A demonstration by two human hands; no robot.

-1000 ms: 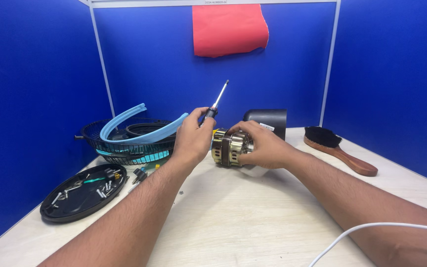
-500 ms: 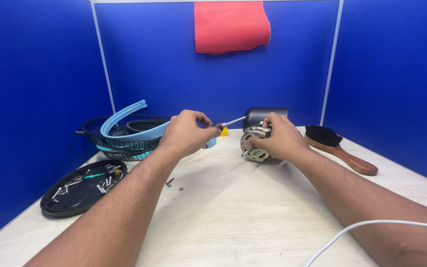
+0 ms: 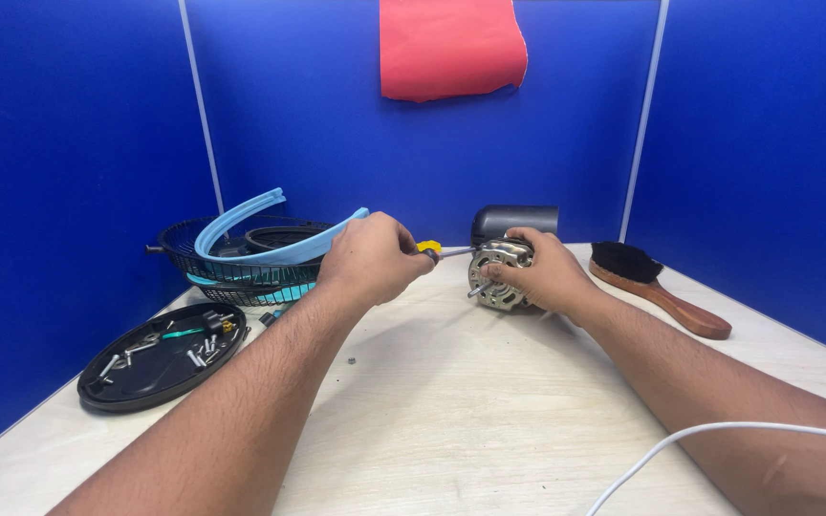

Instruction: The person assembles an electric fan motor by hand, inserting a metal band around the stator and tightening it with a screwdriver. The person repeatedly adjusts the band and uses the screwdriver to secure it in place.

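My left hand (image 3: 373, 258) grips a screwdriver (image 3: 440, 251) with a yellow-and-black handle, its shaft lying level and pointing right into the top of a small metal fan motor (image 3: 497, 275). My right hand (image 3: 545, 272) wraps around the motor from the right and holds it on its side on the table, its short shaft sticking out to the left. Behind the motor stands its dark rounded housing (image 3: 516, 222).
A black wire fan guard (image 3: 241, 260) with light-blue blades (image 3: 270, 239) sits at the back left. A black oval tray (image 3: 160, 355) holds several screws. A wooden-handled brush (image 3: 657, 287) lies at the right. A white cable (image 3: 709, 440) crosses the front right. Blue partition walls enclose the pale table (image 3: 451, 411).
The screwdriver swung down from pointing upward to level, its tip now at the motor. The motor was turned and moved right, shaft now facing left.
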